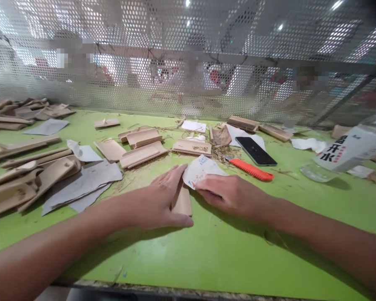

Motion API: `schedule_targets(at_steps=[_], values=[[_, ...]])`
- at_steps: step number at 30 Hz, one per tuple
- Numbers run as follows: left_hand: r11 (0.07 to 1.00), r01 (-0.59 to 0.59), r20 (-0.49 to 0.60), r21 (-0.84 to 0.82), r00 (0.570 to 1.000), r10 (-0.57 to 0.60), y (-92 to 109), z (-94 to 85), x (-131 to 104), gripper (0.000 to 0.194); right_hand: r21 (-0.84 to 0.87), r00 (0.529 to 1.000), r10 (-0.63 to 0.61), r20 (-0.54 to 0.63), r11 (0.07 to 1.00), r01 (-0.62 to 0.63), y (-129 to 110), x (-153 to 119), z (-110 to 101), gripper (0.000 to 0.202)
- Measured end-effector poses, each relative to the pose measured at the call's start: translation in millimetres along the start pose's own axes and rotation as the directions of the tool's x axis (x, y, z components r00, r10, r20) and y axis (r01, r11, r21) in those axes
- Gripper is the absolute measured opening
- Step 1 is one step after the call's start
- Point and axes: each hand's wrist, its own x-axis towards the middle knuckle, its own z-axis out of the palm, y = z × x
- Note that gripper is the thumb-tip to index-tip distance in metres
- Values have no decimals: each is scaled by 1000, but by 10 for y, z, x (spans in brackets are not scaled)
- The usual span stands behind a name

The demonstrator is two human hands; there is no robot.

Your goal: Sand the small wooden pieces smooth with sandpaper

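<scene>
My left hand [169,198] rests on a pale curved wooden piece [182,201] that lies on the green table, its thumb along the near end and its fingers along the far side. My right hand [221,192] is closed on a white printed sheet [203,167], which touches the far end of that piece. Beyond the hands lie more trough-shaped wooden pieces [144,154], one of them [191,146] holding dark crumbs. An orange-handled cutter [250,168] lies just past my right hand, beside a dark phone [256,151].
Stacked wooden pieces [47,179] and grey sheets [84,184] cover the left side. A clear bottle [347,148] lies at the right. A perforated metal screen [175,83] bounds the green table [188,259] at the back, with blurred people behind it.
</scene>
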Motion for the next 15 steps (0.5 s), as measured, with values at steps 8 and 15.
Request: schedule_targets(at_steps=[8, 15], values=[[995, 84, -19, 51, 996, -83, 23, 24, 41, 125, 105, 1000, -16, 13, 994, 15, -17, 28, 89, 22], [997, 64, -61, 43, 996, -61, 58, 39, 51, 124, 206, 995, 37, 92, 977, -55, -18, 124, 45, 24]])
